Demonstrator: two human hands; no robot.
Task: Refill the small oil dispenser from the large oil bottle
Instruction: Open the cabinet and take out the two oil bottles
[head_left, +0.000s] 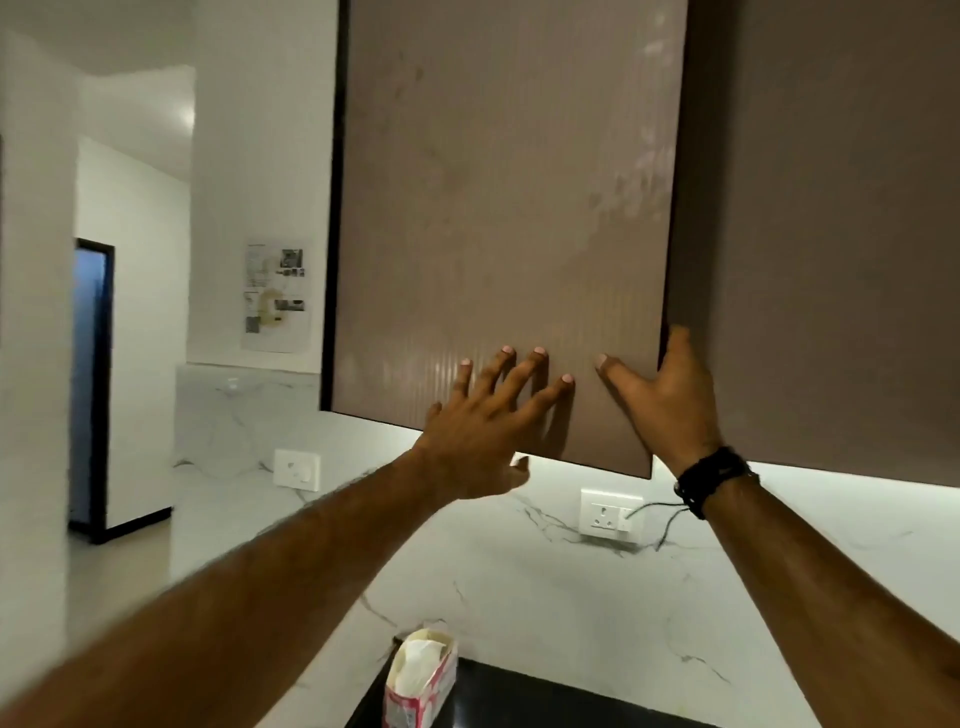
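A: What's biggest here?
B: The brown ribbed cabinet door (498, 218), swung slightly out from its neighbour.
A: And the hands?
B: The left hand (483, 431) lies flat on the door, fingers spread and straight, grasping nothing. The right hand (670, 395) curls round the door's right edge, thumb on the front, a black band (714, 478) at the wrist.
A: Below?
B: A marble backsplash with a socket (610, 514), and a dark table (519, 696) carrying an opened carton (421, 680).
A: The oil bottle or dispenser?
B: Neither shows.
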